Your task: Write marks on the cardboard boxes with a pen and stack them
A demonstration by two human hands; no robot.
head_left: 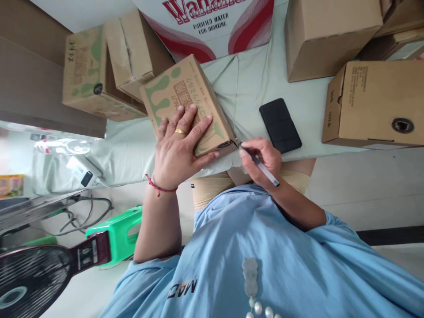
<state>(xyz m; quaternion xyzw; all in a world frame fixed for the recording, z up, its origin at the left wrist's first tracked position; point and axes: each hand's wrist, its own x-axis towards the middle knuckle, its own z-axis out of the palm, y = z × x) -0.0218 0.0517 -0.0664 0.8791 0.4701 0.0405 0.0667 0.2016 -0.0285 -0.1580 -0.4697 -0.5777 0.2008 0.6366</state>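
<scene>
My left hand [180, 143] lies spread flat on top of a brown cardboard box [165, 90] printed with green shapes. A gold ring is on one finger and a red cord circles the wrist. Between the fingers of my right hand [265, 159] is a slim pen [266, 171], its tip pointing at the box's near right corner. Whether the tip touches the cardboard I cannot tell. Just beyond my right hand, a black smartphone [281, 125] lies on the pale green tablecloth [247, 84].
Two cardboard boxes, a green-printed one [85, 73] and a plain one [129, 48], stand left. A red-and-white water carton [215, 31] is behind; brown boxes [380, 104] stand right. Left are a white charger with cable [84, 171], a green stool [115, 236] and a fan [31, 278].
</scene>
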